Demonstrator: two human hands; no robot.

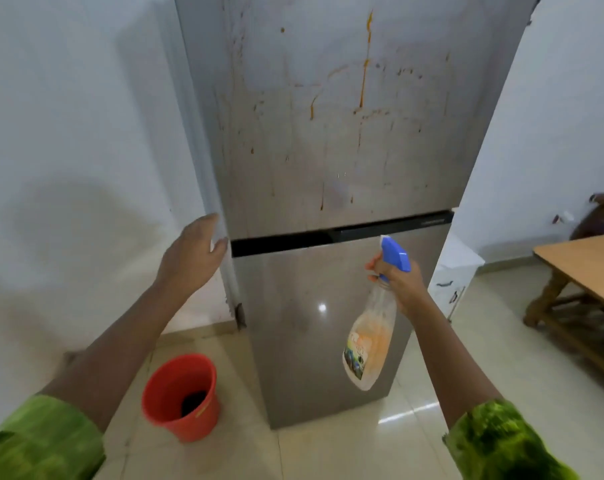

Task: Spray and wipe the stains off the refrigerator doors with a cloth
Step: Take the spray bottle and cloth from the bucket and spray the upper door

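A tall silver refrigerator fills the middle of the view. Its upper door carries orange-brown drips and splatters; the lower door looks mostly clean. My right hand grips the neck of a clear spray bottle with a blue trigger head, held in front of the lower door's right side. My left hand rests with relaxed fingers against the fridge's left edge, level with the black gap between the doors. No cloth is visible.
A red bucket with something dark inside stands on the tiled floor left of the fridge. A wooden table is at the right. A white cabinet sits behind the fridge's right side. White walls flank both sides.
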